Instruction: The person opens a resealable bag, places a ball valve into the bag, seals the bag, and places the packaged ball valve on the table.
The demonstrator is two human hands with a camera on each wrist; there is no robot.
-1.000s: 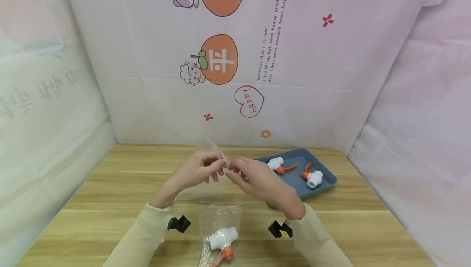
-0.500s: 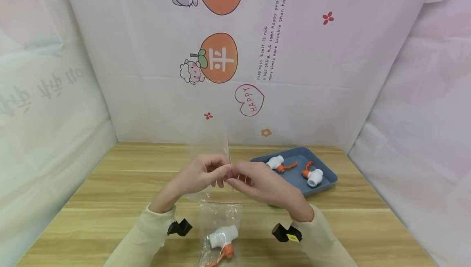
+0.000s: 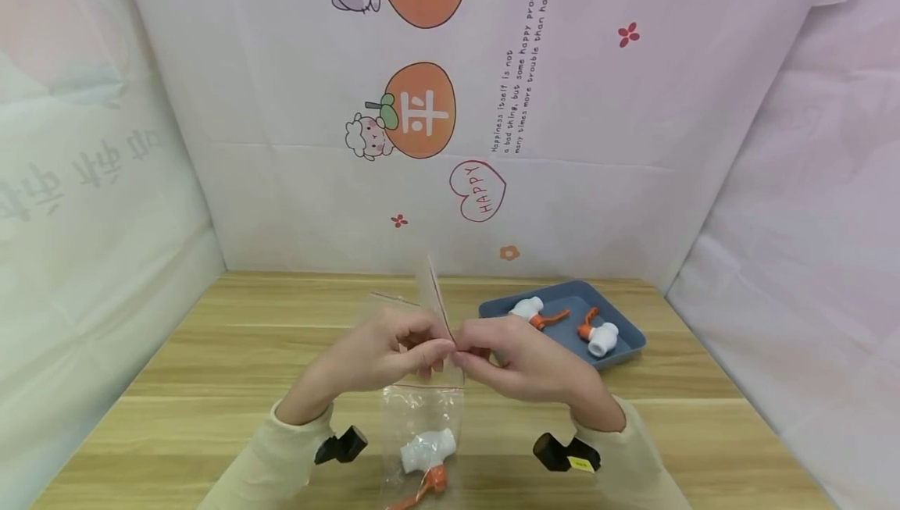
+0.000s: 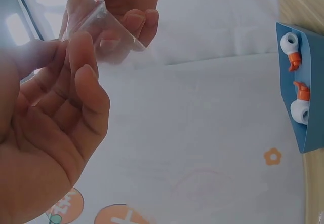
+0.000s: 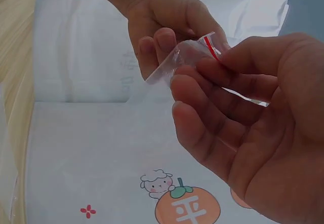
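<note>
Between both hands, above the table, is a clear zip-lock bag [image 3: 433, 291] with a red line along its mouth. My left hand [image 3: 397, 350] pinches the bag's edge between thumb and finger. Right beside it, my right hand [image 3: 527, 358] pinches the same edge, fingertips close to the left thumb. The right wrist view shows the red seal of the zip-lock bag [image 5: 185, 54] at the right fingertips. No contents show in its visible part. Nearer the front lies another clear zip-lock bag [image 3: 422, 404], holding a white ball valve [image 3: 429, 450] with an orange handle.
A blue tray [image 3: 636, 344] at the back right holds two white valves with orange handles, one valve [image 3: 601, 340] at its right side. Behind my left hand, a further clear bag [image 3: 380, 303] with a red line lies on the wooden table [image 3: 232, 354]. Printed cloth walls surround it.
Both hands have shifted a little right and nearer, still pinching the bag. Its upper edge has swung and now leans left. The clear bag behind my left hand shows more plainly.
</note>
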